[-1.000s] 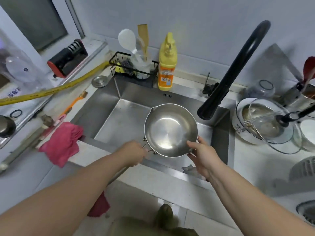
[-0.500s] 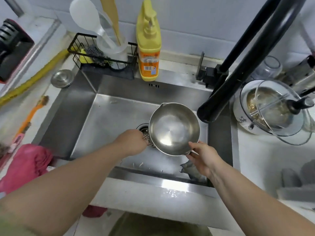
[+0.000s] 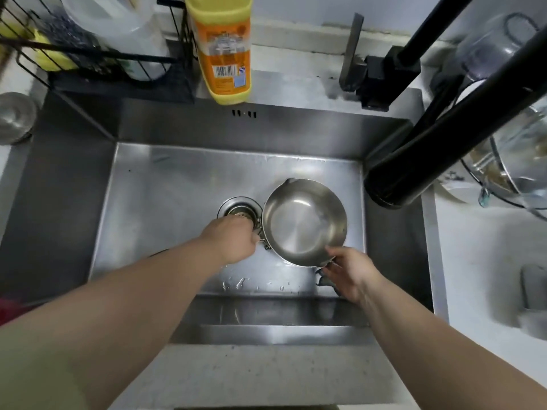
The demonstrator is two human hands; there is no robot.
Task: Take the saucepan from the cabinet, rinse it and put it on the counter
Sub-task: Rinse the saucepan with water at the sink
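A shiny steel saucepan (image 3: 302, 223) with a pour spout at its far rim hangs low inside the steel sink (image 3: 177, 187), just right of the drain (image 3: 238, 209). My left hand (image 3: 233, 239) is closed on the pan's handle at its left side; the handle itself is hidden under the fingers. My right hand (image 3: 349, 272) pinches the pan's near right rim. The pan's inside looks empty. The black faucet spout (image 3: 420, 170) ends above and to the right of the pan, with no water running.
A yellow dish soap bottle (image 3: 222, 48) stands on the sink's back ledge beside a black wire rack (image 3: 97, 54) with sponges. A glass lid and bowls (image 3: 515, 161) crowd the right counter. A small steel lid (image 3: 14, 116) lies at left. White counter (image 3: 488, 261) extends right.
The view has closed in on the sink. Both hands have lowered the saucepan deeper into the basin, beside the drain and nearer the faucet spout.
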